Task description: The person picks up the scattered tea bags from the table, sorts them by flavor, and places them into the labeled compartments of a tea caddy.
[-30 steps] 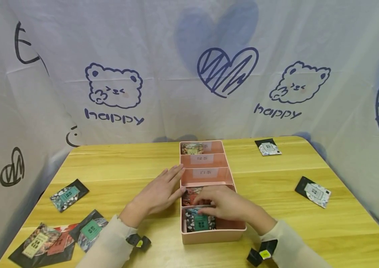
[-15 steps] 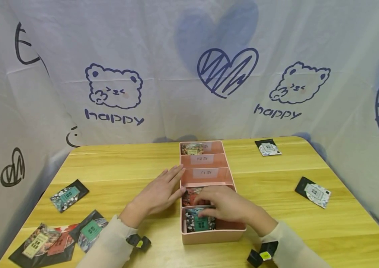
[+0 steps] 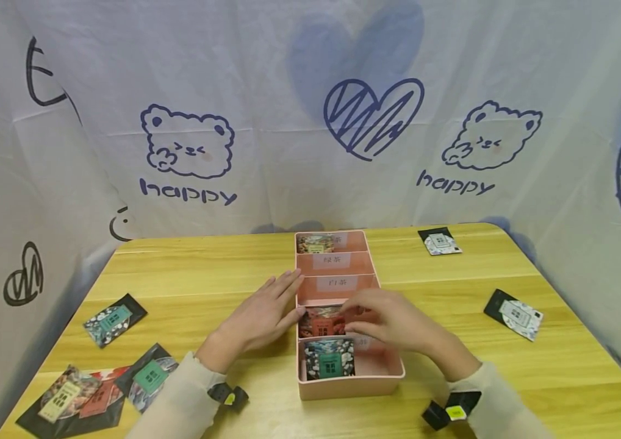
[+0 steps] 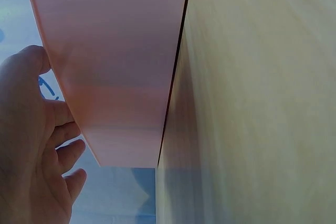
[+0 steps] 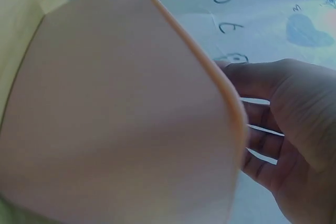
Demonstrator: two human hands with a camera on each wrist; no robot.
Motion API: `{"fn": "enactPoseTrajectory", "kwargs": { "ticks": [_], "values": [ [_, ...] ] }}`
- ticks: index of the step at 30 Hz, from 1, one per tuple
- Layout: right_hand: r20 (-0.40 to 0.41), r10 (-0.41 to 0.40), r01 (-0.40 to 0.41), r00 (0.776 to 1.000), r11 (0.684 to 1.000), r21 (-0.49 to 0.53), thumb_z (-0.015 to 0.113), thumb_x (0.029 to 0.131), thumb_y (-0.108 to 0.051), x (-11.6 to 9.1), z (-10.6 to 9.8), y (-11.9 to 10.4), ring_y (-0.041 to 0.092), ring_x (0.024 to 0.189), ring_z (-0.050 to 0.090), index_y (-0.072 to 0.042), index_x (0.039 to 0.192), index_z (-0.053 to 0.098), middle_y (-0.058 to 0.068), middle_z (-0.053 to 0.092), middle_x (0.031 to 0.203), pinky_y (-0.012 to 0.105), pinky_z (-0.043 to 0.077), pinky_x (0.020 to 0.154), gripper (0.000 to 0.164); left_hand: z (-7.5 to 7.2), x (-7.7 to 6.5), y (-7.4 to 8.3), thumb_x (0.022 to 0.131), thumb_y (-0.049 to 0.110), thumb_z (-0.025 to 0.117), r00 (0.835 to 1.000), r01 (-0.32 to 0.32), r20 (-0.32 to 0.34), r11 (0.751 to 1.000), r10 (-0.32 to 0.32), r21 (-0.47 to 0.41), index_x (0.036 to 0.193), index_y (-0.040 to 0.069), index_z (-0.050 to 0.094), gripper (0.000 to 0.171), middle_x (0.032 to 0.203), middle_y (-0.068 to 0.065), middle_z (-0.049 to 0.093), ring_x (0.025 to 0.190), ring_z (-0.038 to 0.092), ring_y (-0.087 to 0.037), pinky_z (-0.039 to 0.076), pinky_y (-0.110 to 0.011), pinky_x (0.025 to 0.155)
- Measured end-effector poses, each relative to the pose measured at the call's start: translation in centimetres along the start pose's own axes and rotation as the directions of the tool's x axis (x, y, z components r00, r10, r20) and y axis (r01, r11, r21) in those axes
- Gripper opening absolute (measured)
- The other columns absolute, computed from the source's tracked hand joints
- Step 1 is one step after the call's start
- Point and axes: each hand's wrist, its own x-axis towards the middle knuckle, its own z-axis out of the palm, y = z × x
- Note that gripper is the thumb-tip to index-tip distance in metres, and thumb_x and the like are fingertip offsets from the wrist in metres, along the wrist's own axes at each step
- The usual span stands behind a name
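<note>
A long pink divided box (image 3: 351, 388) stands mid-table. In its nearest compartment lies a packet with a green label (image 3: 329, 364); a red packet (image 3: 321, 324) lies in the one behind. My right hand (image 3: 393, 318) is over the right part of these two compartments, fingers loosely bent, thumb close to the red packet's edge. The right wrist view shows the same hand (image 5: 302, 124) beyond the box's rim, its fingertips hidden. My left hand (image 3: 261, 314) touches the left rim with extended fingers. In the left wrist view, the box's plain side (image 4: 113, 77) fills the middle.
A yellow-labelled packet (image 3: 316, 245) lies in the farthest compartment; paper labels mark the dividers. Packets lie at the left, including a green-labelled one (image 3: 114, 320) and an overlapping group (image 3: 63, 399). Two white-and-black packets (image 3: 516, 314) lie at the right. A printed curtain (image 3: 277, 171) hangs behind.
My right hand has drawn back to the right and slightly up, uncovering more of the red packet and the nearest compartment. The left hand stays at the rim.
</note>
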Motion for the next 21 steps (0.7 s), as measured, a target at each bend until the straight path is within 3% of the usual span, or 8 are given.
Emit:
{"fn": "enactPoseTrajectory", "kwargs": {
  "ticks": [3, 7, 11, 16, 21],
  "values": [
    [-0.046, 0.026, -0.027, 0.999, 0.999, -0.022, 0.072, 0.091, -0.025, -0.9, -0.8, 0.4, 0.012, 0.093, 0.064, -0.013, 0.113, 0.069, -0.003, 0.069, 0.106, 0.035, 0.057, 0.079, 0.025, -0.1, 0.0, 0.1, 0.105, 0.050, 0.029, 1.000, 0.002, 0.005, 1.000, -0.002, 0.001, 0.155, 0.003, 0.024, 0.068, 0.161, -0.012, 0.020, 0.147, 0.016, -0.026, 0.017, -0.043, 0.120],
    [-0.084, 0.108, -0.113, 0.991, 0.992, -0.050, 0.073, 0.090, -0.027, -2.2, -2.0, 1.1, 0.011, 0.093, 0.061, -0.016, 0.115, 0.069, -0.008, 0.067, 0.106, 0.035, 0.055, 0.079, 0.028, 0.0, 0.0, 0.1, 0.105, 0.051, 0.027, 1.000, 0.007, 0.013, 1.000, -0.007, 0.011, 0.155, 0.003, 0.023, 0.069, 0.161, -0.011, 0.018, 0.148, 0.015, -0.026, 0.015, -0.042, 0.120],
    [-0.123, 0.181, -0.189, 0.976, 0.981, -0.052, 0.073, 0.090, -0.027, -3.4, -3.0, 1.9, 0.011, 0.096, 0.061, -0.019, 0.116, 0.069, -0.009, 0.068, 0.106, 0.038, 0.055, 0.082, 0.027, 0.0, 0.0, 0.1, 0.105, 0.051, 0.026, 1.000, 0.012, 0.018, 1.000, -0.012, 0.016, 0.155, 0.004, 0.023, 0.069, 0.162, -0.011, 0.018, 0.148, 0.014, -0.025, 0.014, -0.042, 0.120],
    [-0.189, 0.199, -0.215, 0.962, 0.974, -0.073, 0.073, 0.090, -0.025, -5.0, -3.8, 3.3, 0.012, 0.096, 0.063, -0.020, 0.114, 0.069, -0.008, 0.068, 0.106, 0.039, 0.055, 0.082, 0.024, 0.0, 0.0, 0.0, 0.105, 0.052, 0.024, 1.000, 0.014, 0.018, 1.000, -0.014, 0.026, 0.155, 0.004, 0.023, 0.070, 0.162, -0.010, 0.018, 0.148, 0.014, -0.025, 0.013, -0.041, 0.120],
    [-0.236, 0.268, -0.296, 0.934, 0.951, -0.092, 0.073, 0.090, -0.025, -6.8, -4.3, 4.5, 0.015, 0.097, 0.062, -0.017, 0.114, 0.070, -0.004, 0.069, 0.111, 0.042, 0.055, 0.082, 0.025, 0.0, -0.1, 0.0, 0.105, 0.053, 0.022, 1.000, 0.009, 0.015, 0.999, -0.010, 0.041, 0.155, 0.004, 0.023, 0.071, 0.162, -0.011, 0.018, 0.148, 0.014, -0.025, 0.015, -0.043, 0.120]
  ]
}}
